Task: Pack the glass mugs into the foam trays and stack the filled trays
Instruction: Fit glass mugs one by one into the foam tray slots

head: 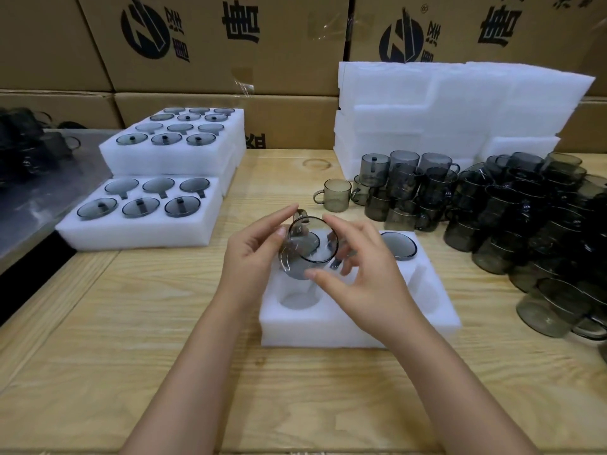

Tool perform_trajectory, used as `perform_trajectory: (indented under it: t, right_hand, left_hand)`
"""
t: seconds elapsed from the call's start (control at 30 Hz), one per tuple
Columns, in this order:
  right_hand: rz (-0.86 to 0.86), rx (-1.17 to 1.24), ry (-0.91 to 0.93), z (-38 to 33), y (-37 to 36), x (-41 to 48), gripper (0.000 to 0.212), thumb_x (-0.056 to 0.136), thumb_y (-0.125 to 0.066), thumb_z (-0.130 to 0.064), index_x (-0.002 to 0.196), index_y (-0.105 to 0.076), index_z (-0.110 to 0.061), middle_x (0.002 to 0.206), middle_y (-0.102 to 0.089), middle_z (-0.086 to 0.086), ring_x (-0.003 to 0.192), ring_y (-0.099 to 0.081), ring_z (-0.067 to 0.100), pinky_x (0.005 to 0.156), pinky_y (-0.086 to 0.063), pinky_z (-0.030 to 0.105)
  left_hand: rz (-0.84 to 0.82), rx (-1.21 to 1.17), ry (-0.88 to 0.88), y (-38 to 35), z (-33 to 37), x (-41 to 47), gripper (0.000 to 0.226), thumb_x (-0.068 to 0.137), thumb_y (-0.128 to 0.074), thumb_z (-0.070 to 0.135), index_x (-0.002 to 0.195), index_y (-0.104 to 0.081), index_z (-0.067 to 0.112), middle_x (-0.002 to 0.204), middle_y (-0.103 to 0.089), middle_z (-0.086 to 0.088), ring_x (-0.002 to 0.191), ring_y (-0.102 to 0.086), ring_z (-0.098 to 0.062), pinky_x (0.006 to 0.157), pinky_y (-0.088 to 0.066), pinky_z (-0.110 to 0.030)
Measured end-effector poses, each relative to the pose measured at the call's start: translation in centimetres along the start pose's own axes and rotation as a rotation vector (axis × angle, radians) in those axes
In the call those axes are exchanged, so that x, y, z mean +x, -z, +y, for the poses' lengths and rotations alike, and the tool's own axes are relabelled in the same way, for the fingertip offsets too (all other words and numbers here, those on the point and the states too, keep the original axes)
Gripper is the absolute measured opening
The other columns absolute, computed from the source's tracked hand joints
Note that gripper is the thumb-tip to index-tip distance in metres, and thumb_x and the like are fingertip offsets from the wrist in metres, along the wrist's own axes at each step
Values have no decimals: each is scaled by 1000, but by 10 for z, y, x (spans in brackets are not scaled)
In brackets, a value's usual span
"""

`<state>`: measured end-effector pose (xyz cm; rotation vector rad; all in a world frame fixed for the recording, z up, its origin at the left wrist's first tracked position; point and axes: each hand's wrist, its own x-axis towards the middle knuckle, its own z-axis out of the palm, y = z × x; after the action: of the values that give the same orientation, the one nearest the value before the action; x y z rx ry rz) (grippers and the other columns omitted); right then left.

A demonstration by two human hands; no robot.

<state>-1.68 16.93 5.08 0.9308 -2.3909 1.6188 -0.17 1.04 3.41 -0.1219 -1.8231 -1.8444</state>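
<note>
Two hands meet over a wooden table [131,356]. The left hand [259,254] pinches a smoky glass mug [310,249] by its side, with the forefinger stretched above the handle. The right hand [361,280] holds the mug's rim between thumb and forefinger, and its other fingers are loosely spread. The mug is tilted, mouth towards the viewer, in the air just above a foam tray [328,326].

Below the left fingers is an empty hole [299,300]. Just past the right fingertips, a packed mug [398,246] sits in the tray. The step in hand appears to be seating this mug. The next move probably calls for lining the handle up with a slot and lowering the mug into a free hole.

Far left of the fingers are filled trays [138,238]. Far right are loose mugs [512,208]. Behind those are spare foam [443,103] and boxes [230,70].
</note>
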Motion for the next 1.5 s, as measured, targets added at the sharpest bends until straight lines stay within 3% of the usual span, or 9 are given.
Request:
perform_trajectory:
  t: [0.13, 0.37, 0.67, 0.8, 0.97, 1.17, 1.27, 1.37, 1.5]
  right_hand:
    - [-1, -53, -16, -4, -2, -5, 51, 64, -81, -42, 101, -46, -41, 102, -49, -24, 98, -47, -2, 76, -32, 3]
    - [-55, -100, -57, -3, -7, -7, 51, 62, -81, -44, 89, -38, -43, 94, -52, -29, 92, -47, -12, 75, -34, 3]
    - [-14, -105, -101, -5, -16, -10, 51, 60, -80, -48, 105, -55, -42, 94, -56, -28, 91, -49, -9, 77, -38, 6]
    - [34, -312, -80, -4, -24, -12, 58, 62, -72, -58, 111, -54, -31, 101, -57, -20, 95, -43, -1, 90, -33, 22]
    - [25, -542, -75, -1, -25, -12, 66, 60, -60, -73, 106, -49, -26, 101, -55, -16, 101, -40, 9, 86, -20, 23]
    - [-48, -388, -113, -3, -13, -4, 69, 54, -59, -76, 102, -52, -29, 99, -39, -16, 104, -35, 8, 87, -31, 24]
    - [50, -248, -64, -12, -9, 13, 68, 71, -43, -75, 115, -57, -25, 116, -43, -14, 117, -34, 9, 93, -32, 21]
    - [-168, -455, 7, -18, -19, 38, 56, 94, -34, -49, 138, -41, -16, 146, -35, 0, 139, -18, 21, 113, -18, 33]
    - [-635, -943, 75, -15, -41, 56, 53, 96, -31, -24, 149, -24, -19, 156, -18, 7, 144, -11, 28, 117, -11, 47]
  left_hand:
    - [-87, 22, 32, 2, -1, -1, 37, 83, -42, 1, 108, -67, 13, 100, -74, 3, 102, -65, -6, 84, -46, -15]
    - [-241, 113, 110, 7, -10, -2, 44, 85, -38, 27, 115, -65, 10, 130, -60, 3, 137, -35, -4, 109, -27, -16]
    - [-232, 138, 116, 4, -9, -1, 42, 75, -39, 17, 106, -68, 14, 117, -65, 9, 131, -41, -3, 105, -29, -12]
    - [-243, 169, 122, 4, -10, 0, 44, 75, -38, 15, 107, -68, 12, 116, -66, 7, 130, -42, -6, 103, -29, -11]
    - [-232, 193, 111, 5, -9, 0, 39, 74, -44, 13, 102, -71, 7, 117, -67, -1, 129, -45, -10, 108, -31, -22]
    - [-302, 234, 136, 11, -2, -3, 37, 78, -50, 19, 107, -70, 9, 123, -64, 1, 126, -47, -3, 103, -35, -18]
    - [-148, 194, 111, 7, 12, 7, 41, 83, -46, 33, 121, -58, 22, 125, -61, 2, 122, -51, -4, 103, -39, -19]
    - [-83, 174, -20, -5, 30, 21, 34, 88, -42, 44, 118, -54, 34, 121, -62, 5, 114, -55, 1, 95, -40, -11]
    - [-352, 596, 61, -12, 25, 27, 42, 83, -42, 54, 107, -68, 31, 112, -68, 8, 109, -58, -7, 102, -40, -34]
